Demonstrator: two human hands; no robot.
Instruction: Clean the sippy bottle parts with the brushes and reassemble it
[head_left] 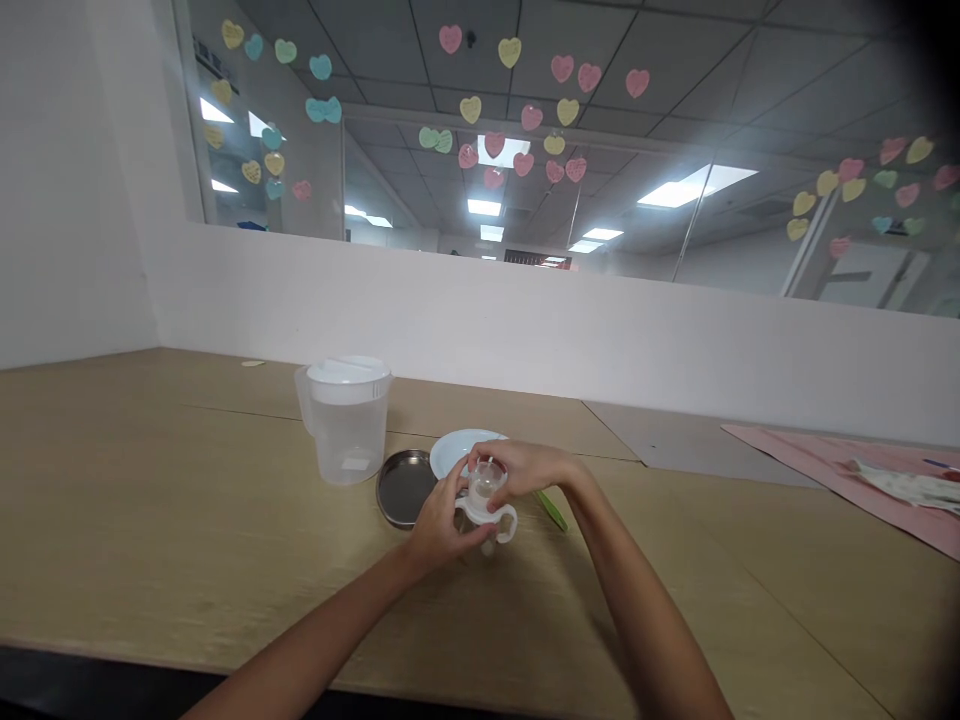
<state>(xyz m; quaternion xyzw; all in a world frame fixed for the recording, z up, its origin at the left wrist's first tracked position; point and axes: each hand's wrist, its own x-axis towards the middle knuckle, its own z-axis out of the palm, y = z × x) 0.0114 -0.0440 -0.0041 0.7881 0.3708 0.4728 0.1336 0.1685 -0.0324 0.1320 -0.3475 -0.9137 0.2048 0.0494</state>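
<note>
A small clear baby bottle [480, 512] with white looped handles and a clear domed cap [489, 478] is between my two hands, above the table's middle. My left hand [442, 522] is closed around its left side, near the white collar. From above, my right hand [519, 466] curls over with its fingers gripping the domed cap. Whether the cap is loose or seated on the bottle I cannot tell. Behind my hands lies a white plate [450, 448], partly covered by them. A round metal tray [401, 490] sits just left of my left hand.
A translucent lidded pitcher [349, 430] stands at the back left. Near my right wrist lies a green-handled utensil [553, 510], partly hidden. On the far right, a pink cloth [810, 465] carries a patterned item [904, 485]. A white wall [480, 320] with a window borders the table's back.
</note>
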